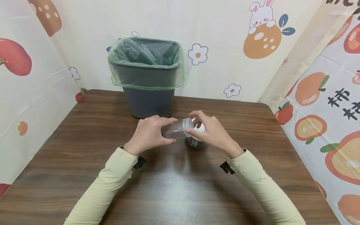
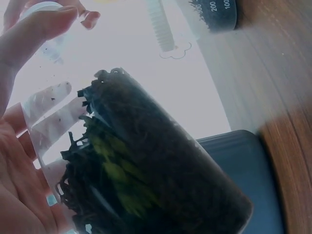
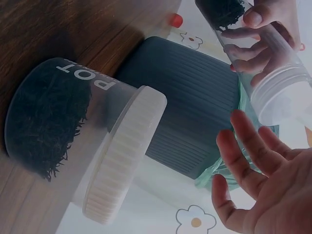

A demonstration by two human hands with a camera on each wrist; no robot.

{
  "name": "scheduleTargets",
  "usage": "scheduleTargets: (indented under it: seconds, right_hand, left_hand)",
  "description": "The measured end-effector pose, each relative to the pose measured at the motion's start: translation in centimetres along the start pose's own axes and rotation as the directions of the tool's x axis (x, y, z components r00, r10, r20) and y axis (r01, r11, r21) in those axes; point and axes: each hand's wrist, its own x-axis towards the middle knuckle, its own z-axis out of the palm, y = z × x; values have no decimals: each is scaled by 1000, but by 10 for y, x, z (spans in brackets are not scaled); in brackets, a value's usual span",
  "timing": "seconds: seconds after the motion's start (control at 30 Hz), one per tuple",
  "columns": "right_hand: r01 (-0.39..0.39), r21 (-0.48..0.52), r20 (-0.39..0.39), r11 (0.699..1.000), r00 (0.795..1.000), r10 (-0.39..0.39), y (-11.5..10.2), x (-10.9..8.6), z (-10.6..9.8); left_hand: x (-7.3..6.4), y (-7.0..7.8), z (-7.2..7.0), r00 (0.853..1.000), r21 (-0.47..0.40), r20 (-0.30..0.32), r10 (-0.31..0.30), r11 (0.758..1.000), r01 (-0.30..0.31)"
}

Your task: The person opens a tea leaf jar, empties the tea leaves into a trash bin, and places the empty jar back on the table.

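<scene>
My left hand [image 1: 150, 131] grips a clear cylindrical jar [image 1: 177, 128], tilted on its side above the table. Dark dried strands, like loose tea leaves, gather toward its base, as the jar [image 2: 161, 156] shows in the left wrist view. Its ridged, translucent end points to my right hand [image 1: 209, 129]. That hand's fingers [image 3: 239, 156] are spread and loosely bent beside the end, the thumb right at the rim in the head view. A second clear jar [image 1: 197, 144] stands behind the right hand, with a white ribbed lid [image 3: 119, 156], POT lettering and dark shreds inside.
A dark grey bin [image 1: 149, 100] with a green liner [image 1: 152, 79] stands at the back left of the brown wooden table [image 1: 92, 137]. Patterned cloth [image 1: 219, 40] hangs behind and along both sides.
</scene>
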Motion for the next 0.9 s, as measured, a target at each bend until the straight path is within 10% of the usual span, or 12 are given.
scheduleTargets:
  seconds: [0.9]
  right_hand:
    - [56, 61, 56, 997, 997, -59, 3, -2, 2]
  left_hand:
    - [-4, -5, 2, 1000, 17, -4, -18, 1000, 18]
